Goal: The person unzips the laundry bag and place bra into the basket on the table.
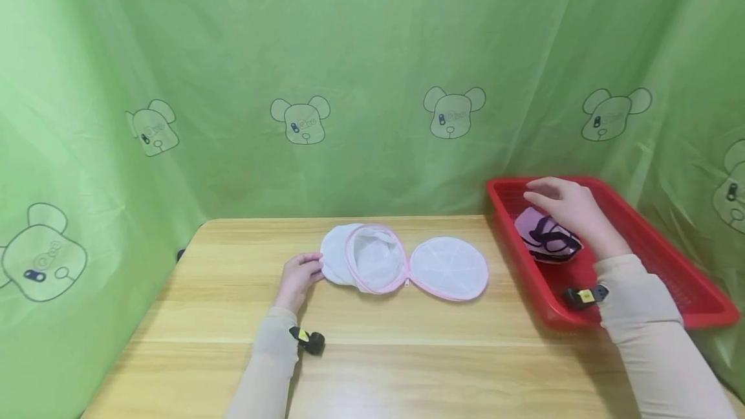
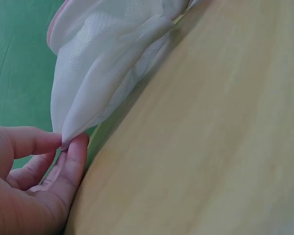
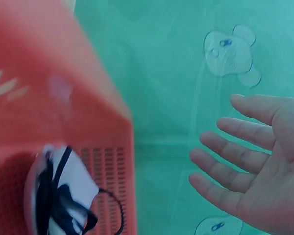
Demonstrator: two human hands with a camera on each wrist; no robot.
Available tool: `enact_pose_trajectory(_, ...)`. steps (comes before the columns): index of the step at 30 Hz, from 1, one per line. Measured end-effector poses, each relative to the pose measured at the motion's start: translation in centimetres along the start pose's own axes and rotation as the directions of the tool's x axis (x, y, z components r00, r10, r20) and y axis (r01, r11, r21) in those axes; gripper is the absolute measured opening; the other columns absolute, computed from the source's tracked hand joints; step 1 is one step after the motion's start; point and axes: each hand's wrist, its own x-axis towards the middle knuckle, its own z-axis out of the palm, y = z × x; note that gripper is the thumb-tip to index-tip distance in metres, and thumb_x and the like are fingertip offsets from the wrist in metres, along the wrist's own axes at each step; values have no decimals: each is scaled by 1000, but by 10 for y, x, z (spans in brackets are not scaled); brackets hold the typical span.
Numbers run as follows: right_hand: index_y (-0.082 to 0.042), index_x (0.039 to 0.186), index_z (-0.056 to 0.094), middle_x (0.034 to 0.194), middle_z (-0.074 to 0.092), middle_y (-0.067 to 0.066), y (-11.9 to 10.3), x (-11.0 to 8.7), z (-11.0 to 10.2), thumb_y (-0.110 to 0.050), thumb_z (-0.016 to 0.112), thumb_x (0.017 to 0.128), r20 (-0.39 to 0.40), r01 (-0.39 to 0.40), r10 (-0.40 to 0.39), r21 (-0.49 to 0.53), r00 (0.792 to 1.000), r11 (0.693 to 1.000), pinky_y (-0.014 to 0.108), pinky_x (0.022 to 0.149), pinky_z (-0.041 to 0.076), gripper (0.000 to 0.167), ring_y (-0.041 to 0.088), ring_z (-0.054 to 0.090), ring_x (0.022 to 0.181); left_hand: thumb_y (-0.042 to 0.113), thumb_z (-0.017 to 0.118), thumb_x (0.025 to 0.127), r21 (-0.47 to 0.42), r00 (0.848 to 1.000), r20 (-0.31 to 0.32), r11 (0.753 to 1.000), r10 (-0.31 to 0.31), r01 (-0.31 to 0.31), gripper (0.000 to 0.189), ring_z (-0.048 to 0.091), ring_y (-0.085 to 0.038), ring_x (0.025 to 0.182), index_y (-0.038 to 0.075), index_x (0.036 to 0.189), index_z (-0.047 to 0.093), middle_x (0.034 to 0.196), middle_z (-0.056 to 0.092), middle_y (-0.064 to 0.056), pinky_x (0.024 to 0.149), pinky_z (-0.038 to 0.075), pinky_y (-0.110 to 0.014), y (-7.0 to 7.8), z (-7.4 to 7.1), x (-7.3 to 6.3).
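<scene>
A white mesh laundry bag (image 1: 378, 258) with pink zip edging lies on the table, its round lid (image 1: 449, 268) unzipped and folded out flat to the right. My left hand (image 1: 300, 277) pinches the bag's left edge between thumb and fingers; in the left wrist view the mesh (image 2: 105, 63) bunches at the fingertips. Over the red basket (image 1: 544, 302) hovers my right hand (image 1: 567, 205), holding nothing, its fingers spread and gently bent in the right wrist view. Below it in the basket lies a pale purple item with black straps (image 1: 547, 236), whose kind I cannot tell.
The wooden table (image 1: 407, 367) holds the bag at centre and the basket at its right side. Green curtains (image 1: 372, 31) printed with bear heads hang behind and on both sides. A small black camera is strapped to each wrist.
</scene>
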Motion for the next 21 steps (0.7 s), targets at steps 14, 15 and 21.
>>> enact_pose_trajectory(14, 2, 138, 47, 136, 50, 30, -43, 2, 14, -30, 57, 97, 133, 80, -77, -13, 988, 997, 64, 105, 39, 53, 47, 46, 127, 6, 61, 93, 77, 994, 84, 995, -68, 62, 39, 68, -17, 85, -7, 128, 51, 99, 70, -12, 87, 59, -35, 24, -15, -3)
enact_pose_trajectory(15, 3, 139, 46, 137, 49, 30, -46, 2, 15, -29, 58, 97, 145, 84, -81, -18, 986, 996, 64, 106, 38, 54, 47, 45, 128, 8, 61, 93, 86, 994, 78, 994, -77, 71, 41, 68, -18, 86, -6, 130, 50, 102, 69, -13, 87, 59, -36, 26, -17, -3)
enact_pose_trajectory(21, 1, 143, 42, 145, 44, 27, -66, 3, 26, -30, 59, 96, 158, 103, -100, -11, 982, 995, 64, 113, 31, 59, 44, 38, 135, 12, 59, 94, 185, 996, 32, 980, -81, 73, 42, 67, -23, 94, -1, 134, 50, 122, 62, -21, 84, 59, -34, 40, -27, -5)
